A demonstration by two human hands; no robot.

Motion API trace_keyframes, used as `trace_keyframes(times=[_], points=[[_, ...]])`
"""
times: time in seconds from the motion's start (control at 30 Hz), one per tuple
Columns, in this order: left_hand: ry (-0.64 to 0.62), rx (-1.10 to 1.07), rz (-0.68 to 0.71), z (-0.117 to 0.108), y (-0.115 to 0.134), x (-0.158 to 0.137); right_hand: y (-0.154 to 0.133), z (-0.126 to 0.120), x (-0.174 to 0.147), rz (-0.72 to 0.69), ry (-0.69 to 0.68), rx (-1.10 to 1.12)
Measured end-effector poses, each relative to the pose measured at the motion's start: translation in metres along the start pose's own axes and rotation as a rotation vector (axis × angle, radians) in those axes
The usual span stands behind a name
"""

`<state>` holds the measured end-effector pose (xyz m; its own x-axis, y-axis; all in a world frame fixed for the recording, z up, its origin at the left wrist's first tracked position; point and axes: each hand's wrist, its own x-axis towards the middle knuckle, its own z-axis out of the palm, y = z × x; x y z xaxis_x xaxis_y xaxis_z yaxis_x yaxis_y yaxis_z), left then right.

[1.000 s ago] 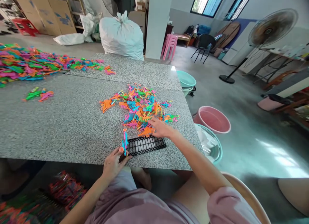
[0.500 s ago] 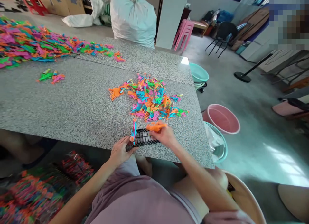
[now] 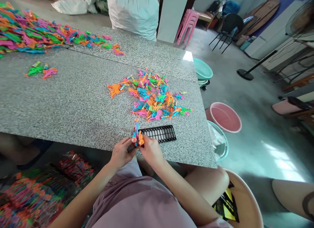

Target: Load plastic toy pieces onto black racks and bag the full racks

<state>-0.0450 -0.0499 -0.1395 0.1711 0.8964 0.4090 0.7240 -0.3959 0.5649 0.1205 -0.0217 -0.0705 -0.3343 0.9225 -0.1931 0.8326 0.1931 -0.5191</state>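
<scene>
A black plastic rack point(image 3: 160, 133) with a grid of slots lies near the table's front edge. My left hand point(image 3: 121, 153) grips its left end, fingers closed around the corner. In that end stands a blue and pink toy gun point(image 3: 136, 127) with an orange tip. Right beside it, my right hand point(image 3: 152, 152) pinches an orange toy gun point(image 3: 140, 138) at the rack; whether it sits in a slot is hidden by the fingers. Beyond the rack lies a loose pile of toy guns point(image 3: 153, 98) in orange, blue, green and pink.
A larger heap of colourful toy pieces point(image 3: 31, 33) covers the far left of the speckled table point(image 3: 80, 103). Two small pieces point(image 3: 41, 70) lie apart nearby. Bagged toys point(image 3: 31, 198) are below left. Basins, one pink point(image 3: 224, 118), stand right of the table; a tan tub point(image 3: 247, 201) is beside my leg.
My right hand has moved left and down with the orange toy gun, bringing it next to the blue and pink one. The rack's right part is now uncovered. My left hand stays put.
</scene>
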Motion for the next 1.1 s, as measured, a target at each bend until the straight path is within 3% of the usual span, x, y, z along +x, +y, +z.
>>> trace_keyframes(times=[0.1,0.27,0.33,0.47,0.7,0.8,0.9,1.0,1.03,1.1], points=[[-0.005,-0.027,0.017,-0.012,0.006,0.003,-0.003,-0.001,0.003,-0.037,-0.035,0.020],[0.054,-0.004,0.039,-0.061,0.029,0.020,-0.001,0.001,-0.003,-0.053,-0.002,0.003],[0.025,0.026,0.145,-0.071,0.034,0.032,0.001,0.002,-0.005,-0.073,-0.003,-0.007],[-0.123,0.097,0.382,-0.062,0.028,0.052,0.004,0.000,-0.006,-0.135,0.005,0.003],[-0.057,0.058,0.295,-0.033,0.014,0.042,-0.004,0.001,-0.006,-0.193,-0.050,-0.043],[-0.020,0.059,0.311,-0.029,0.009,0.039,0.006,-0.002,0.000,-0.256,-0.081,-0.005],[-0.006,0.082,0.330,-0.029,0.003,0.038,0.045,-0.034,0.017,-0.221,-0.025,0.022],[0.019,0.106,0.355,-0.028,0.002,0.038,0.100,-0.093,0.050,0.083,0.268,-0.231],[0.029,0.116,0.363,-0.027,0.003,0.038,0.116,-0.113,0.063,0.120,0.300,-0.359],[0.044,0.132,0.375,-0.026,0.004,0.038,0.138,-0.141,0.089,0.051,0.249,-0.504]])
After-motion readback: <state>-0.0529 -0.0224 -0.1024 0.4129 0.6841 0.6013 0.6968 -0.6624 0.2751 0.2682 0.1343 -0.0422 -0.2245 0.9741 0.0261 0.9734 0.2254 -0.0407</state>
